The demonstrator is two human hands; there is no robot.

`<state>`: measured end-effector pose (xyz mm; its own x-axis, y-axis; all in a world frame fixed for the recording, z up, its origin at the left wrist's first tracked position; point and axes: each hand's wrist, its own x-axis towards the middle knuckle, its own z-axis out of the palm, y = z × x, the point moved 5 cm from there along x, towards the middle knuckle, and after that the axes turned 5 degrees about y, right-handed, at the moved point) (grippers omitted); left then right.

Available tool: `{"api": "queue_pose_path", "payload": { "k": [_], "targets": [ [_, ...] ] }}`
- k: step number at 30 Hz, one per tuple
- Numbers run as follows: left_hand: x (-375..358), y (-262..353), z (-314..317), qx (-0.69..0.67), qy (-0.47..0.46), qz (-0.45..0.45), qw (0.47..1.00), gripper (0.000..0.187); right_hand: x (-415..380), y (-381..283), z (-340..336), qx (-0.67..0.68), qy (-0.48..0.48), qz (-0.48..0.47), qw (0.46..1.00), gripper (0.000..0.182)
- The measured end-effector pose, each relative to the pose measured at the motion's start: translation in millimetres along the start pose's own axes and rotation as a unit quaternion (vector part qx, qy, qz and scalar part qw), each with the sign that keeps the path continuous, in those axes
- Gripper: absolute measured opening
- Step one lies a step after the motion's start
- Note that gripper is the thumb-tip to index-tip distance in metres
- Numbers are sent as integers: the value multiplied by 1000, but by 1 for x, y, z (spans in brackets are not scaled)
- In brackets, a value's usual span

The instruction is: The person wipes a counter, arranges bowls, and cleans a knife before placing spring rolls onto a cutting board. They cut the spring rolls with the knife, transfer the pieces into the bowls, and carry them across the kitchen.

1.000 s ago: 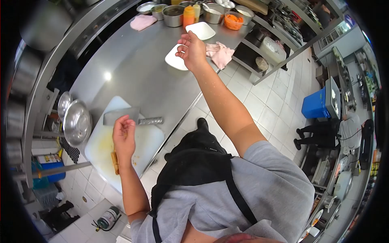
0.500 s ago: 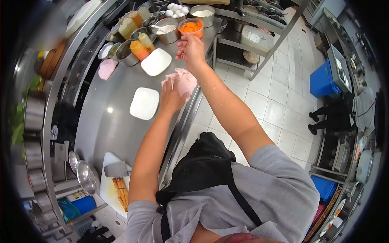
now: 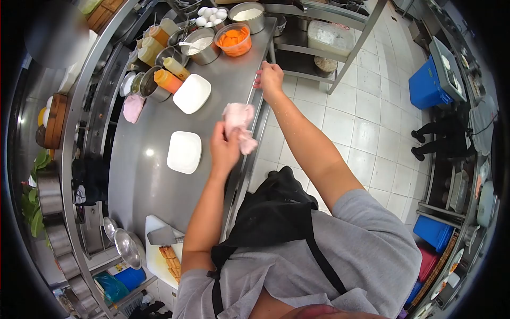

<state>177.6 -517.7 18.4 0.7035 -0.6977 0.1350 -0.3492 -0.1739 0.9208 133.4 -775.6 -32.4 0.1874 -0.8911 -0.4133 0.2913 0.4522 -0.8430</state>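
Observation:
My left hand grips a crumpled pink cloth, lifted off the steel counter near its front edge. My right hand rests on the counter's front edge further along, fingers spread, holding nothing. Two white square plates lie on the counter: the near plate just left of my left hand, and the far plate beyond it.
An orange tub of carrot pieces, metal bowls, eggs and squeeze bottles crowd the far end. A second pink cloth lies by the wall. A cutting board with cleaver and fried strips sits near me. Another person stands at right.
My left hand left the cutting board, took the pink cloth and lifted it toward me. My right hand dropped from over the tubs to the counter's edge. The view swung along the counter.

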Motion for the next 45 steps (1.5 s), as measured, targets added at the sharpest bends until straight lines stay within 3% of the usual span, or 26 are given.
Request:
{"api": "queue_pose_path", "payload": {
  "k": [1,3,5,7,9,11,15,17,18,21,22,23,24,25,26,27,28,29,31,36,38,39,41,43,44,45],
  "targets": [
    [-12,25,6,-55,-2,0,999,7,6,8,2,-3,-4,3,1000,26],
    [-26,70,16,-44,-31,83,995,12,12,22,7,-93,37,-29,995,31],
    [-29,71,33,-28,-44,62,997,15,13,39,18,-128,45,-38,990,30],
    [-27,85,44,89,-55,193,976,17,6,41,24,-262,97,-170,945,26],
    [-14,76,46,141,-39,213,966,19,3,51,31,-274,119,-161,941,23],
    [4,63,47,194,-25,233,953,20,-6,63,32,-313,178,-87,929,18],
    [27,41,37,218,11,158,963,21,-10,71,37,-330,142,-81,930,22],
    [5,65,39,186,-66,229,953,20,-7,73,38,-338,123,-78,930,29],
    [-2,72,40,186,-68,228,953,20,-8,71,39,-379,90,-113,914,30],
    [-7,83,47,187,-98,252,944,19,-17,77,48,-431,66,-98,895,32],
    [4,80,48,243,-87,266,929,19,-13,90,38,-432,64,-98,894,32],
    [15,77,49,300,-75,279,909,19,-7,106,39,-619,-3,-299,727,32],
    [26,67,50,350,-65,261,897,20,-13,122,50,-737,-68,-469,481,31],
    [35,61,48,350,-62,261,897,20,-20,112,56,-736,-69,-472,480,31],
    [47,55,40,369,-35,247,895,21,-15,101,57,-654,-93,-341,669,41],
    [53,50,29,387,-8,232,893,22,-12,99,54,-534,-113,-190,816,52],
    [56,52,9,354,31,209,911,23,-9,95,56,-604,-97,-338,715,36],
    [58,53,-16,321,71,187,926,24,1,101,58,-603,-99,-340,714,36],
    [51,44,-70,291,104,90,947,27,-7,79,49,-430,10,-168,887,35],
    [-48,31,-192,117,251,-14,961,20,-9,62,47,-354,-130,-228,898,23],
    [-92,21,-218,67,268,-50,960,19,12,95,57,-345,-215,-188,894,25],
    [-111,20,-229,74,291,-58,952,19,-1,97,70,-346,-240,-185,888,25],
    [-146,17,-245,250,303,-112,913,19,-40,103,91,-374,-341,-79,859,24],
    [-163,-3,-255,311,317,-97,891,21,-71,121,114,-405,-415,-73,812,31],
    [-167,-18,-257,346,330,-98,873,22,-96,125,123,-454,-440,-19,775,39],
    [-168,-40,-258,369,322,-169,855,22,-119,136,130,-504,-465,32,728,47]
  ]
}}
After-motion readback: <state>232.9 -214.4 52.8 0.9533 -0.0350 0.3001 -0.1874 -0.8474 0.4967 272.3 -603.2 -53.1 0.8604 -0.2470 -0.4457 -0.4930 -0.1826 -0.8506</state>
